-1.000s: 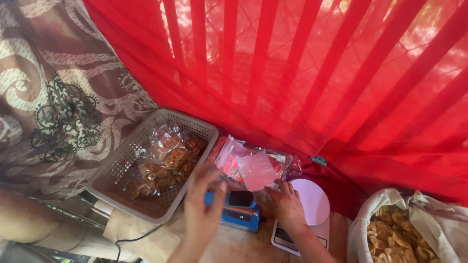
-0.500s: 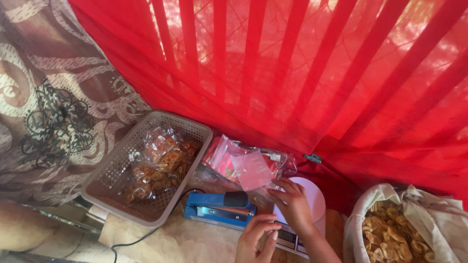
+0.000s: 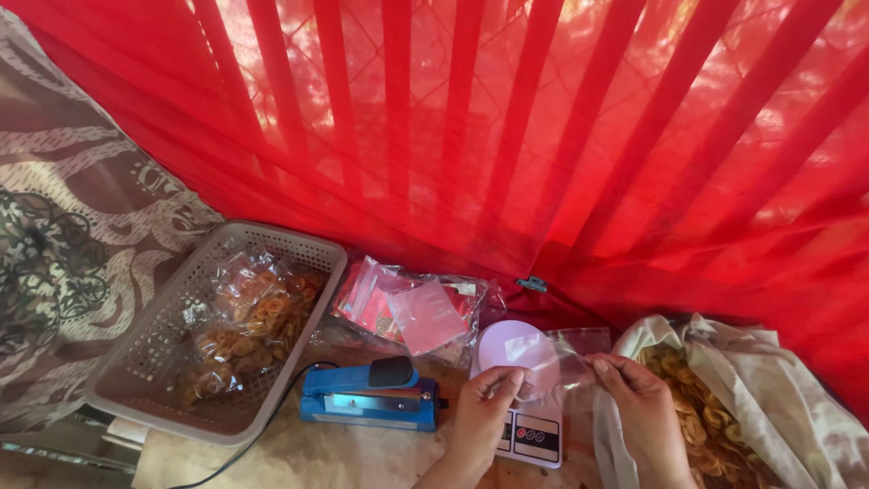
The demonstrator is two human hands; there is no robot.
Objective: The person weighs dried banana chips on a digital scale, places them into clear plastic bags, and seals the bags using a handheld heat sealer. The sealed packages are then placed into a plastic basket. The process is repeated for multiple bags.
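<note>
Over the small white scale [image 3: 529, 426] I hold a clear plastic bag [image 3: 561, 358] between both hands. My left hand [image 3: 484, 421] has its fingers [image 3: 509, 380] pinched shut on the bag's left edge, and my right hand [image 3: 638, 407] has its fingers [image 3: 605, 369] pinched on the right edge, so the bag is stretched flat between them. The bag is thin, see-through and glossy, with light glinting off it; the round white plate of the scale shows through it. It looks empty, and its upper corner reaches up toward the red curtain [image 3: 507, 136].

Just left of the scale on the worktop [image 3: 299, 457] lies a blue heat sealer [image 3: 369, 398] with a black knob, its cable running off to the left. Beyond it sits a grey basket [image 3: 145, 362] holding packed bags of fried snacks [image 3: 244, 330]. A pile of pink-and-clear packets [image 3: 412, 308] lies against the curtain. To my right an open sack [image 3: 751, 398] is full of loose golden chips [image 3: 701, 426].
</note>
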